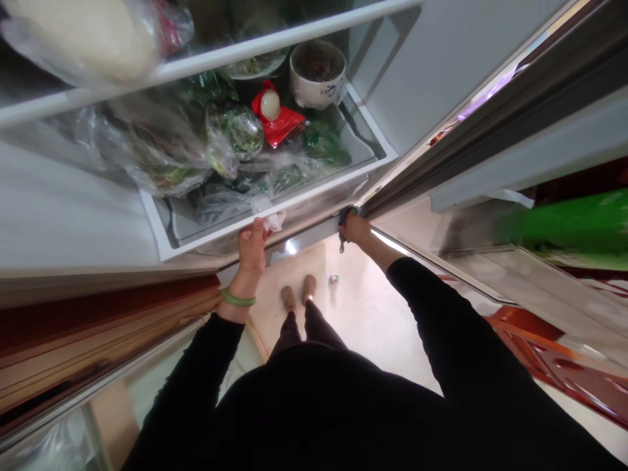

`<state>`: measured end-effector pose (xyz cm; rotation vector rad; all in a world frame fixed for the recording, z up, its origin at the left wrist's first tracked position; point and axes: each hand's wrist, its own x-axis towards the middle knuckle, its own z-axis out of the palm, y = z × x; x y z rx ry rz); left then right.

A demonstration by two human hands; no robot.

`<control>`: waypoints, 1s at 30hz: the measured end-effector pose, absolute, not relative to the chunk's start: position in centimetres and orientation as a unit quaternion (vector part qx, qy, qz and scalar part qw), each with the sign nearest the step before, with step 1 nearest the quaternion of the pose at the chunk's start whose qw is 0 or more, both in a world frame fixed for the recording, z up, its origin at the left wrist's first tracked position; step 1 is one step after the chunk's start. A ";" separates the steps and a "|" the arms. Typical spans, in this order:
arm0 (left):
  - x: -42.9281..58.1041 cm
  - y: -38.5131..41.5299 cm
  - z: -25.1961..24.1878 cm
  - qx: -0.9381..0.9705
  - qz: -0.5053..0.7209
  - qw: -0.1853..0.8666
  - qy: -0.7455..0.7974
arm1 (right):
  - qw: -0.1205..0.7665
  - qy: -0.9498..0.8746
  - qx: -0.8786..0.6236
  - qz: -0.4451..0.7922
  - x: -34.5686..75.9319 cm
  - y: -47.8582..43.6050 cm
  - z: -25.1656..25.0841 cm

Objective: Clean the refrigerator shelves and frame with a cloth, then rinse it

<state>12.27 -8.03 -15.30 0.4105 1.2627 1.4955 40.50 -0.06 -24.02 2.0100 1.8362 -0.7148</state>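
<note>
Both hands at an open refrigerator, left at the drawer, right beside the door.

Nearest, black sleeves (196,366) lead to the left hand (252,247), which wears a green bangle (239,299); its grip is drawn together at the front rim of the clear-fronted drawer (216,235), next to a crumpled white bag end (275,221), though I cannot tell whether it pinches that. The right hand (357,229) is clamped on a dark object (342,226) with a hanging loop, too small to name, near the refrigerator door's hinge side. Farther in, the drawer holds plastic-bagged greens (240,134), then a red packet (284,127) with a round whitish item (270,105) on it, and a patterned white bowl (318,90) at the back right.
</note>
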 end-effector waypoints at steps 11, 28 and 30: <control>12.4 -7.9 -14.6 0.186 0.623 0.528 0.546 | 0.166 0.591 0.743 -0.266 40.7 -0.5 -24.5; 12.3 -7.9 -14.8 0.187 0.630 0.523 0.543 | 0.150 0.557 0.764 -0.290 41.2 0.1 -25.1; 12.2 -8.0 -15.1 0.185 0.625 0.523 0.549 | 0.158 0.554 0.769 -0.279 41.0 0.2 -25.6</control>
